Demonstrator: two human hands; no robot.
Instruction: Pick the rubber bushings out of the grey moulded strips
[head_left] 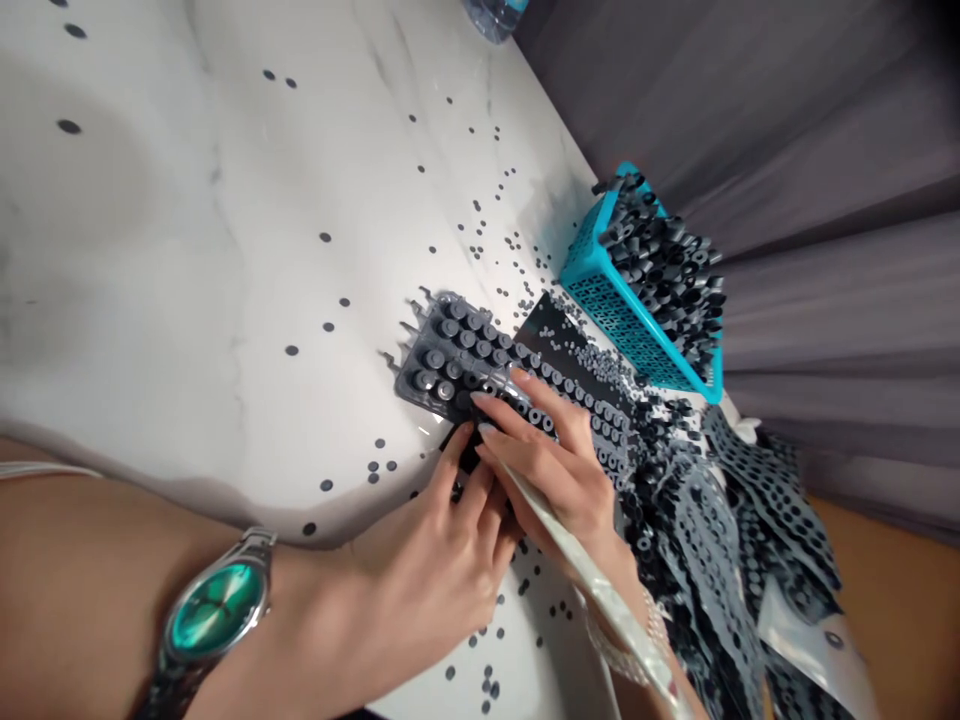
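A grey moulded rubber sheet (501,352) with rows of round raised cups lies on the white table, thin spikes sticking out at its left end. My left hand (450,560), with a watch on the wrist, is closed at the sheet's near edge, its fingertips pressing there. My right hand (562,460), wearing a pearl bracelet, rests over the sheet with its fingers bent. A long pale, pearly stick-like tool (577,570) runs out from between its fingers; its tip is hidden. Both hands meet at the same cups.
A turquoise basket (600,270) full of black rubber pieces stands at the right. Punched rubber sheets (712,530) and loose pieces are heaped at lower right. Small dark discs (325,237) are scattered over the marble-look table. A bottle (495,15) stands at the top edge.
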